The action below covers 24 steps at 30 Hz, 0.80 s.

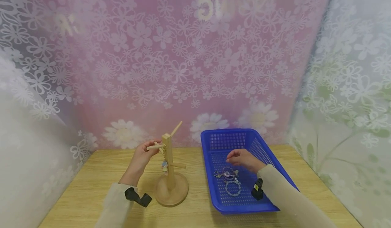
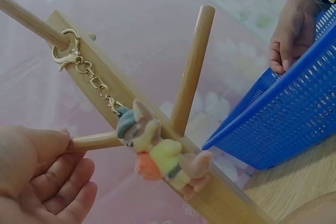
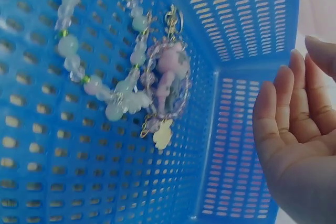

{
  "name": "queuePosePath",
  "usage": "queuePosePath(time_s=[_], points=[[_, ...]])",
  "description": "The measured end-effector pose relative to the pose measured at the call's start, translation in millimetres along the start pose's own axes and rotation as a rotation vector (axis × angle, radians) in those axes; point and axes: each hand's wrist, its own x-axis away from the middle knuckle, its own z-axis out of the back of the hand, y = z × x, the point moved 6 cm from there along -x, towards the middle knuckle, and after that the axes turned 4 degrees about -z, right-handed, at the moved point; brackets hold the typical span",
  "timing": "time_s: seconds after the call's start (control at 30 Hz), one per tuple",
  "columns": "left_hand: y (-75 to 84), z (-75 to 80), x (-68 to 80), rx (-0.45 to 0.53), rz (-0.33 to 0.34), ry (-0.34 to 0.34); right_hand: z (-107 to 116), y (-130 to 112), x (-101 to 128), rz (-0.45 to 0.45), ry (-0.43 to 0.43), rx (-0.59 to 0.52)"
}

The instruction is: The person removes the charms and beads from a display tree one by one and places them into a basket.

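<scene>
My left hand (image 1: pixel 143 156) pinches a peg (image 2: pixel 97 141) of the wooden stand (image 1: pixel 169 178) between thumb and fingers. From another peg, near the top of the post, a keychain (image 2: pixel 157 148) hangs by its gold clasp; its figurine looks like a small animal in a blue cap. My right hand (image 1: pixel 244 159) hovers over the blue basket (image 1: pixel 210 190), fingers loosely bent and nothing in them. Below it in the basket lie a pale beaded bracelet (image 3: pixel 68 45), a purple beaded bracelet (image 3: pixel 186 90) and a keychain with a pink figurine (image 3: pixel 170 64), partly overlapping.
The stand's round base (image 1: pixel 180 197) rests on the wooden table (image 1: pixel 82 194), left of the basket. A floral curtain (image 1: pixel 183 68) hangs behind the table, with more patterned cloth (image 1: pixel 351 85) along the right side.
</scene>
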Motion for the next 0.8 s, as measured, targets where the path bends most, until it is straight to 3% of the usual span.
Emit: queuePosePath(time_s=[0.67, 0.8], points=[[0.2, 0.4, 5.7, -0.029, -0.01, 0.083, -32.8, -57.9, 30.4, 0.111, -0.063, 0.074], [1.6, 3.3, 9.3, -0.033, -0.028, 0.108, -35.7, -69.0, 32.9, 0.123, -0.075, 0.043]])
